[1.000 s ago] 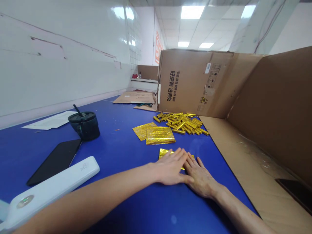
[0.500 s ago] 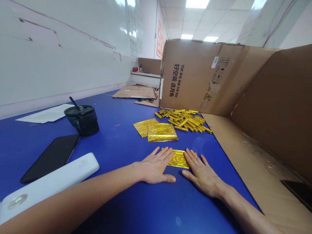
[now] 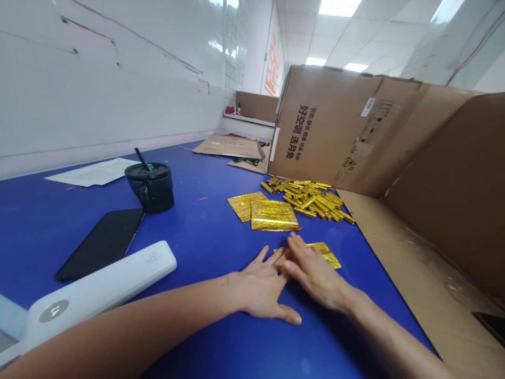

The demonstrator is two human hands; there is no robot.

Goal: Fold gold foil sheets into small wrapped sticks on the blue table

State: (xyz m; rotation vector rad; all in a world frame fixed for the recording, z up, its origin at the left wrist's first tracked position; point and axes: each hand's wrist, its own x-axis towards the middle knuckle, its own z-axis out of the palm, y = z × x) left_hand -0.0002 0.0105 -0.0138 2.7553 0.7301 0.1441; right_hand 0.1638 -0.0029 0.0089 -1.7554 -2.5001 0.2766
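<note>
My left hand (image 3: 266, 287) rests flat on the blue table with its fingers spread. Its fingertips lie at the left end of a gold foil sheet (image 3: 328, 255). Over the middle of that sheet, my right hand (image 3: 317, 273) is stretched out, fingers side by side, its thumb close to the left fingertips. The right hand covers much of the sheet, and whether it presses on it I cannot tell. Just beyond the hands lies a stack of gold foil sheets (image 3: 274, 216), overlapping another flat gold sheet (image 3: 241, 204). Behind them is a pile of rolled gold foil tubes (image 3: 315, 199).
On the left are a white long-handled device (image 3: 114, 276), a black phone (image 3: 102, 242), a dark lidded mug with a straw (image 3: 155, 189) and white paper (image 3: 92, 172). A large cardboard box (image 3: 327, 126) stands behind and right. Flat cardboard (image 3: 229, 147) lies at the back.
My right hand has moved left across the foil sheet toward my left hand. The left hand is slightly lower, with fingers more spread. The camera view has shifted, so the scene sits further right.
</note>
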